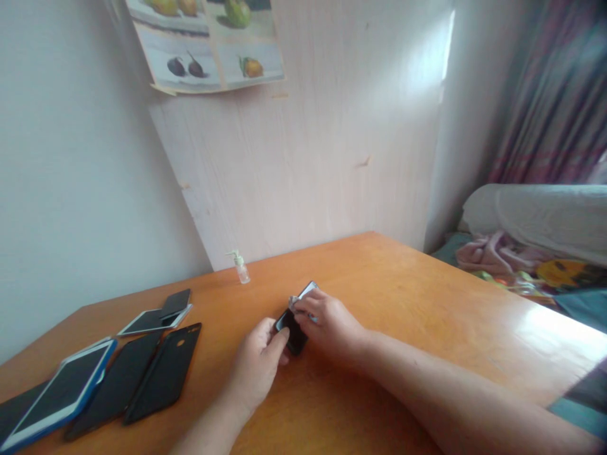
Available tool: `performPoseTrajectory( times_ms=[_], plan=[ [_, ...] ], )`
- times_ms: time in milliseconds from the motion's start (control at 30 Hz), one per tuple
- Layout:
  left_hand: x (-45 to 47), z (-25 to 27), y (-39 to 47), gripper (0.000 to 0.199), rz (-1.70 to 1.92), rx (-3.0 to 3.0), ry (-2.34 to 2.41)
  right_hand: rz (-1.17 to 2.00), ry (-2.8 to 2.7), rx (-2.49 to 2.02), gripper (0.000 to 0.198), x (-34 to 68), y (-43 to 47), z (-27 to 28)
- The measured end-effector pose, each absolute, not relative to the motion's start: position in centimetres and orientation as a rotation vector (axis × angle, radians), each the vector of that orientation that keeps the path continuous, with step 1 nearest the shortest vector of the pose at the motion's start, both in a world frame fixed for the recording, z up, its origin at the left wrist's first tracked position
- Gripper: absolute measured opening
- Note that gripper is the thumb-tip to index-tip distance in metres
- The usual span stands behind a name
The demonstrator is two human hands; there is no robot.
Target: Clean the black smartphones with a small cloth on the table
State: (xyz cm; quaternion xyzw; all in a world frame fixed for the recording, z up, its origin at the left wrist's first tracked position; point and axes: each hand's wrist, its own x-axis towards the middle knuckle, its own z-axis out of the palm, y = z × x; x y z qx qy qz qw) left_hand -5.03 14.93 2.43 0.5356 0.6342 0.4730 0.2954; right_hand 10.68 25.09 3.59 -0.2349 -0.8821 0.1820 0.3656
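A dark smartphone (296, 340) is held tilted just above or on the wooden table, its far end catching bright light. My left hand (260, 359) grips its near left edge, thumb lying over the screen. On the upper part of the screen, my right hand (332, 321) pinches a small crumpled greyish cloth or tissue (293, 303) against the glass. Part of the phone and most of the cloth are hidden under the right fingers.
On the wooden table (379, 284), a small clear pump bottle (242, 272) stands near the back edge. To the left lie a blue-edged tablet (61, 395), black cases (165, 373), a white-framed device (142, 322) and a dark phone (175, 304). A bed with bedding (502, 253) stands at right.
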Motion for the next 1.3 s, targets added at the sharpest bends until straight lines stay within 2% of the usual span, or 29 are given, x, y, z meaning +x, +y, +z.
performPoseTrajectory(
  times_ms=[100,233,333,467,700,1067,1300],
  plan=[
    [-5.1,2.7,15.0,0.028,1.251,1.357,1.669,0.377,-2.341,-0.515,0.021,10.6,24.5,3.9],
    [-5.2,2.9,14.9,0.03,1.238,1.357,1.705,0.263,-2.361,-0.856,0.023,11.5,26.5,3.8],
    [-5.3,2.9,14.9,0.03,1.243,1.349,1.714,0.297,-2.372,-0.877,0.025,11.7,26.5,3.9],
    [-5.4,2.8,15.0,0.028,1.251,1.318,1.695,0.315,-2.452,-0.553,0.032,11.3,24.9,4.2],
    [-5.2,3.6,14.8,0.031,1.204,1.313,1.721,0.501,-2.305,-0.941,0.025,12.2,28.1,3.5],
    [-5.5,3.8,14.2,0.037,1.197,1.223,1.812,0.451,-2.404,-0.917,0.022,11.7,28.1,2.6],
    [-5.5,3.7,13.9,0.049,1.125,1.393,1.799,0.405,-2.532,-0.974,0.031,11.6,27.3,3.0]
  ],
)
